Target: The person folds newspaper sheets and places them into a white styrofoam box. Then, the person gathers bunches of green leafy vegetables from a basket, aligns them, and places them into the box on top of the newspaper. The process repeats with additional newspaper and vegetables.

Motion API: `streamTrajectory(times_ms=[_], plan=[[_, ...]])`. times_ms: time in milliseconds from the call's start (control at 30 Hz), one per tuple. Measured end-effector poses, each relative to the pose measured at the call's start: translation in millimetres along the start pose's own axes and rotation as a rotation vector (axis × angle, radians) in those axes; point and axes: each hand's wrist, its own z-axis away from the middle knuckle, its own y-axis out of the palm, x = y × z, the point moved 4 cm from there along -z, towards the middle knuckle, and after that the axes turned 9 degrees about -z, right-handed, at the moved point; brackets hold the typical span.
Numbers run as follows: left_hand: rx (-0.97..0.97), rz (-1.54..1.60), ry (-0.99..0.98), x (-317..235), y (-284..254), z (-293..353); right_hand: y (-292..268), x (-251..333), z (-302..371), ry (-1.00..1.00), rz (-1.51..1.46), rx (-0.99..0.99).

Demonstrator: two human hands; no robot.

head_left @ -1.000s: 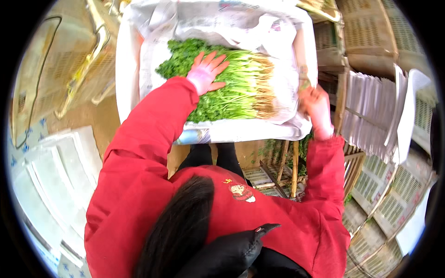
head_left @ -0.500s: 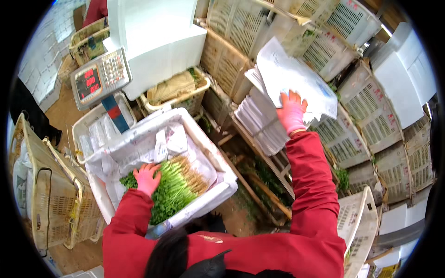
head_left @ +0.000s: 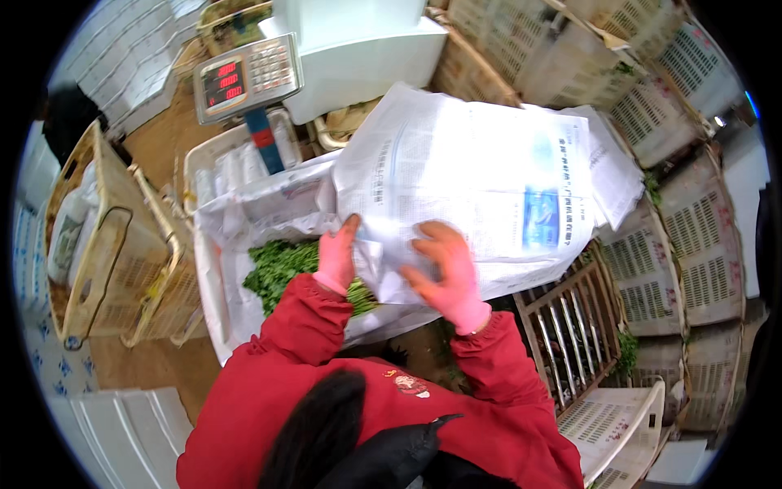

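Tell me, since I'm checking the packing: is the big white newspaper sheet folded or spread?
Spread: the big white newspaper sheet lies wide over the crate, both hands on its near edge.
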Motion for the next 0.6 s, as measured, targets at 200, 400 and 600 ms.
streamTrajectory(times_ms=[200,400,600], plan=[[-0.083,-0.715,0.195,30,-157,36,-32,-67,37,0.245,0.54,-0.363],[-0.196,-0.129,-0.082,95,-221,62,-11,-233,182,1.19,-0.399,-0.276],[-0.329,-0.349,-0.247,118,-245,62,-17,-130,207,1.463,-1.158,-0.133]])
